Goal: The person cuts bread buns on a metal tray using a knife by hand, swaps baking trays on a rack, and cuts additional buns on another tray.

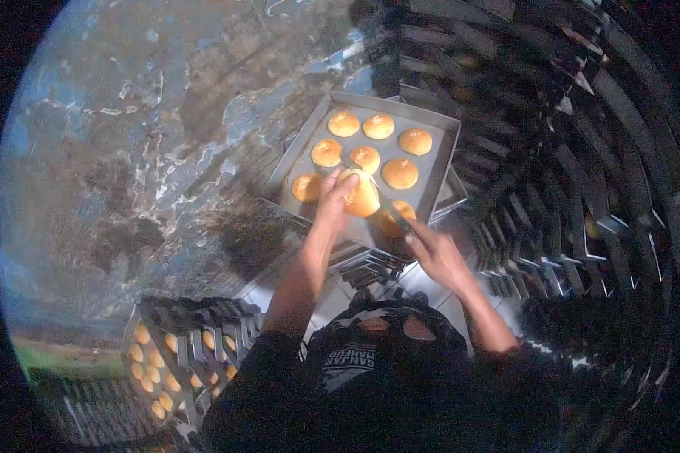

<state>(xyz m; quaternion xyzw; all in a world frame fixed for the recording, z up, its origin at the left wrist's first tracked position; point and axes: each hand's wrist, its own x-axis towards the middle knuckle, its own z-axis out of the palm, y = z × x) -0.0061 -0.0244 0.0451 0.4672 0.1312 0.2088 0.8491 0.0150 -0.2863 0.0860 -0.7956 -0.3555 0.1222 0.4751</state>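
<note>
My left hand (335, 198) is closed around a golden-brown bun (363, 199), lifted over a metal baking tray (445, 155). In my right hand (440, 258) is a knife (394, 212), gripped by its dark handle. Its flat blade reaches up to the right side of the held bun; whether it cuts in or only touches, I cannot tell. Several more round buns (400, 174) with pale topping lie spaced out on the tray. One bun (397, 219) sits partly hidden beneath the blade.
The tray rests on a metal rack (370, 260). Dark tray racks (536, 249) stand along the right. At the lower left, another rack holds trays of buns (153, 371). A stained, peeling wall (151, 136) fills the left side. Pale floor tiles (449, 308) show below.
</note>
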